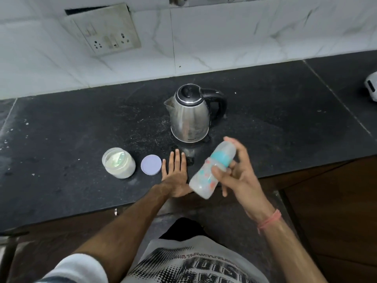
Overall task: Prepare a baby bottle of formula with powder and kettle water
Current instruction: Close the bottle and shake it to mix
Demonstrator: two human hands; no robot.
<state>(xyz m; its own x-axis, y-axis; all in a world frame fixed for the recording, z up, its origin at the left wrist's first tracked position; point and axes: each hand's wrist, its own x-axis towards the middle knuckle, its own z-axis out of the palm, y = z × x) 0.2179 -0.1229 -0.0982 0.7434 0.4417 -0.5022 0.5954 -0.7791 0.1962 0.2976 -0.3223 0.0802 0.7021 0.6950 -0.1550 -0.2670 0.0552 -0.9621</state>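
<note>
My right hand (pixel 240 174) grips a baby bottle (pixel 212 170) with a teal collar and a clear cap. The bottle is tilted, cap end up toward the kettle, and blurred by motion above the counter's front edge. My left hand (pixel 175 174) lies flat, palm down, on the black counter (pixel 71 129) with straight fingers. Just left of it lies a lavender lid (pixel 151 164). Further left stands an open jar of white powder (pixel 119 162) with a scoop inside. A steel kettle (pixel 189 113) with a black lid and handle stands behind the hands, spout to the left.
A white tiled wall with a socket plate (pixel 106 31) rises behind the counter. A white object (pixel 371 88) shows at the right edge. Wooden cabinet fronts (pixel 330 211) run below the counter's front edge. Powder specks dot the counter.
</note>
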